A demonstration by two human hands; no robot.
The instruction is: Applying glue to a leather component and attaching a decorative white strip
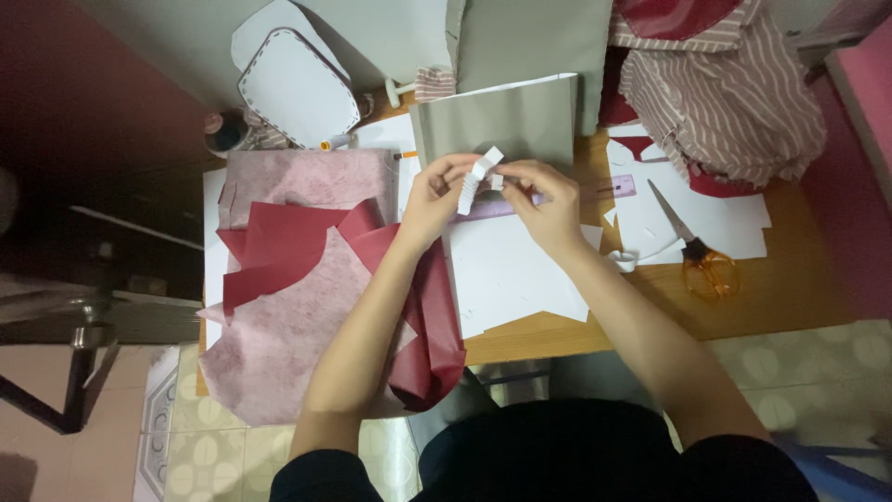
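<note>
Two hands — left hand [435,192], right hand [548,200] — grasp one folded white paper strip [478,177] above the table [790,279].

Wooden table [790,297]; patterned tile floor [818,372]; dim left side; pink wall [873,84].

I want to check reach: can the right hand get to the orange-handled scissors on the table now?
Probably yes: the scissors lie uncovered right of the right hand, but it and the left hand hold a white folded strip.
</note>
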